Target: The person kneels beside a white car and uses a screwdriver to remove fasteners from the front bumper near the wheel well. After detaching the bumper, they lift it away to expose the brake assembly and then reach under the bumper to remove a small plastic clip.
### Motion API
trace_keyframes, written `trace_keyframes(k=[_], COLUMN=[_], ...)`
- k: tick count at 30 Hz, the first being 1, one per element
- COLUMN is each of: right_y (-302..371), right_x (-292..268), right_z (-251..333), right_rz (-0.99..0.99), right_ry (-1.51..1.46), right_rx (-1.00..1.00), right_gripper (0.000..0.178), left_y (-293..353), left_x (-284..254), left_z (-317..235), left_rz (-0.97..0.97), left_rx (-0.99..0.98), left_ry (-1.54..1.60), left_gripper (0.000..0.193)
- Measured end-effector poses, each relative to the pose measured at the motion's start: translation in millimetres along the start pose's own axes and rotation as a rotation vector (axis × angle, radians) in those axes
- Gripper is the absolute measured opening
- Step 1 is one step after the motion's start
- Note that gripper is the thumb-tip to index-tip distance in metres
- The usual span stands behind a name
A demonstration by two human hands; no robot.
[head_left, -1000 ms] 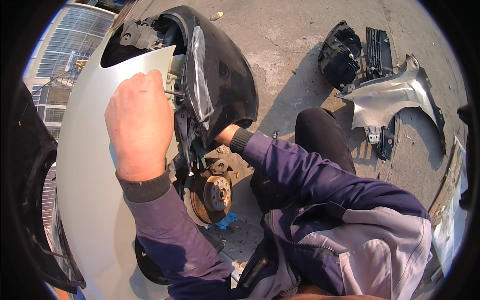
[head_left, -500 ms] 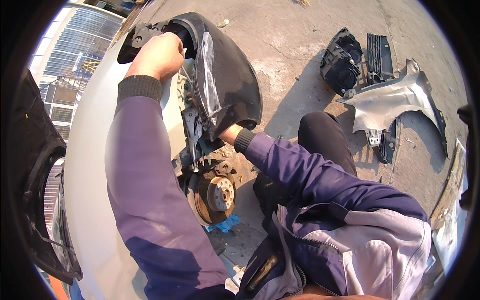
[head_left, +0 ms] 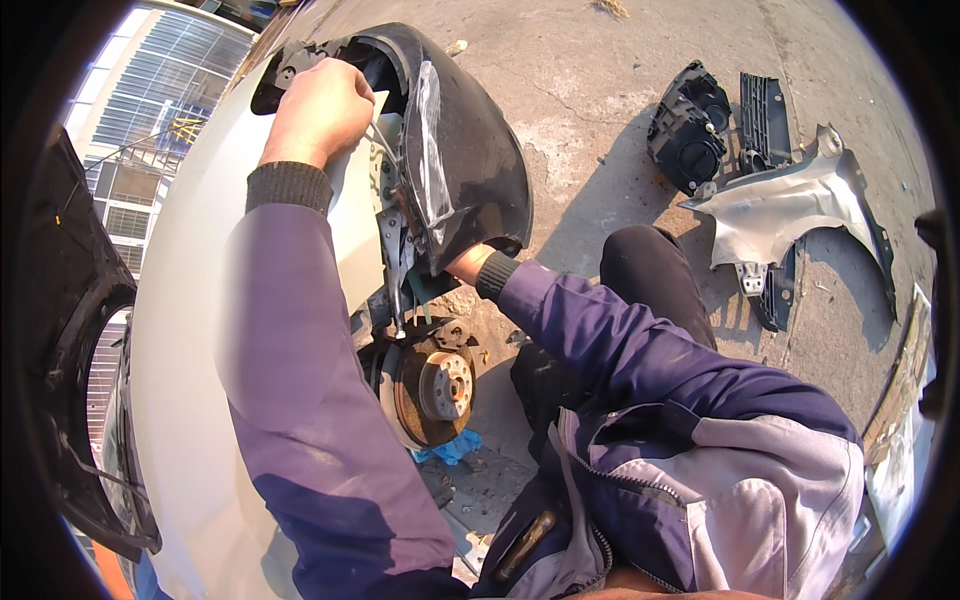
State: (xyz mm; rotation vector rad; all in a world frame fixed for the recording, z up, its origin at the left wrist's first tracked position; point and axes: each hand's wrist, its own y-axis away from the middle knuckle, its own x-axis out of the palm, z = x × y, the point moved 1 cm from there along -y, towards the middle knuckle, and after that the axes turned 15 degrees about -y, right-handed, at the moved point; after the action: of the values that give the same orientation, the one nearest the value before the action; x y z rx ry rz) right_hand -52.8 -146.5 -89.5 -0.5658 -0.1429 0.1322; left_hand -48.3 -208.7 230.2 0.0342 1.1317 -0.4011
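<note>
My left hand (head_left: 324, 112) is closed, knuckles up, at the far end of a pale car body panel (head_left: 195, 290). Its fingertips and whatever they grip are hidden in the gap beside a glossy black bumper (head_left: 475, 150). At the bumper's near lower edge, my right hand (head_left: 467, 263) reaches in behind it; only the wrist and back show. Silver locking pliers (head_left: 396, 265) hang in the gap between panel and bumper, touching neither hand. Nearer to me is a bare, rusty brake disc (head_left: 432, 388) with its hub.
On the concrete to the right lie a black headlight housing (head_left: 690, 130), a dark slatted grille piece (head_left: 764, 115) and a silver fender (head_left: 785, 205). A blue crumpled cloth or plastic (head_left: 455, 447) sits below the disc. A raised dark panel (head_left: 80, 350) stands far left.
The view has shifted slightly, so the car sits a little further right in the picture. Both hands keep nearly the same places on the car.
</note>
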Motion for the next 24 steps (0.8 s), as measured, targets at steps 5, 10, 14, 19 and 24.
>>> trace_keyframes(k=[5, 10, 14, 19, 24], right_y=[-5.7, -11.5, -11.3, -8.5, -7.3], right_x=[0.8, 0.7, 0.2, -0.5, -1.0], right_z=[1.4, 1.6, -0.5, -3.2, -3.9], right_rz=[-0.030, -0.043, -0.038, -0.040, -0.042], right_ry=[-0.100, -0.113, -0.119, -0.106, -0.108], right_rx=[-0.014, -0.023, -0.017, -0.016, -0.012], right_gripper=[0.049, 0.047, 0.046, 0.045, 0.043], left_y=[-0.3, 11.3, 35.8, 88.0, 157.5], left_x=[0.8, -4.0, -11.9, -23.2, -20.1], left_z=[-0.5, -0.1, -3.2, -11.6, -26.6], left_rz=[-0.017, -0.064, -0.118, -0.183, -0.348], left_rx=[-0.019, -0.011, -0.031, -0.087, -0.120], left_ry=[0.052, 0.087, 0.053, 0.023, 0.173], left_gripper=[0.022, 0.021, 0.022, 0.023, 0.012])
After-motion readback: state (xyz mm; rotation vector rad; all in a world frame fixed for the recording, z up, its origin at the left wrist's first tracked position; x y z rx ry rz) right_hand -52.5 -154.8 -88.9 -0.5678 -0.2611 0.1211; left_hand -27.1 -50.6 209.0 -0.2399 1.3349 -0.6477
